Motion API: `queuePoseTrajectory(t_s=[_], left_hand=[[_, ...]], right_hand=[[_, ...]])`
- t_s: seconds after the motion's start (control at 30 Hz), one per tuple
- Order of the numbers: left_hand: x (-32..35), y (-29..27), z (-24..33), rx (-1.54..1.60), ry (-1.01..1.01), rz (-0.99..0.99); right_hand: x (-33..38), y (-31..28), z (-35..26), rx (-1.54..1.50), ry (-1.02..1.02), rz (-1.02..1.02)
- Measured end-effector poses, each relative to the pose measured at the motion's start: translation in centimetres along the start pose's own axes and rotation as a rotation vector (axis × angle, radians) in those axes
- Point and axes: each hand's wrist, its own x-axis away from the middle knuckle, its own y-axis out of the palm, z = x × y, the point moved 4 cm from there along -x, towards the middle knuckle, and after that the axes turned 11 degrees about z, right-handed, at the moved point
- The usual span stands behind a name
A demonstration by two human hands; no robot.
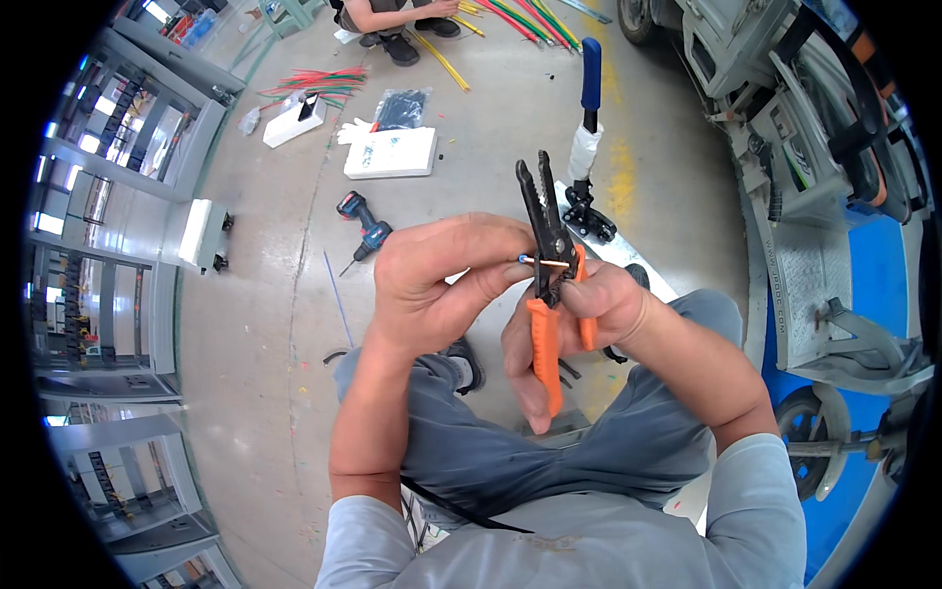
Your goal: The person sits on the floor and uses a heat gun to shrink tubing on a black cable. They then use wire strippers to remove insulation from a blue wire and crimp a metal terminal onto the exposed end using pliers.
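The head fisheye looks down on nearby pliers [556,241].

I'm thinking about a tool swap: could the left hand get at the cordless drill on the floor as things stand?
Probably, once freed: the left hand pinches a thin wire at the orange-handled pliers. Nothing seems to block the cordless drill, though a forward lean may help.

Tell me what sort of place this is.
Likely an electrical assembly workshop: grey metal cabinets stand along the left, a cordless drill lies on the floor, and a loose bundle of red and green strands lies farther off.
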Motion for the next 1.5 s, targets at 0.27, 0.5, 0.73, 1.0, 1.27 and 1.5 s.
queuePoseTrajectory(t_s=[0.27, 0.5, 0.73, 1.0, 1.27, 1.5], left_hand=[[0.1, -0.5, 0.0, 0.06, -0.052, -0.054], [0.0, -0.7, -0.1, 0.139, 0.013, -0.111], [0.0, -0.8, 0.2, 0.029, 0.11, -0.091], [0.0, -0.3, -0.1, 0.05, 0.104, -0.067], [0.4, 0.1, 0.1, 0.068, 0.065, -0.089], [0.4, -0.4, 0.6, -0.126, 0.174, -0.097]], right_hand=[[0.3, -0.1, 0.0, -0.024, 0.027, -0.048], [0.8, 0.4, -0.5, 0.058, 0.03, 0.07], [1.5, 0.7, -1.2, 0.082, 0.06, 0.209], [1.3, 0.4, -1.2, 0.089, 0.051, 0.173], [2.0, 0.1, -1.1, 0.096, 0.109, 0.181], [2.3, 0.2, -2.2, 0.207, 0.113, 0.318]])
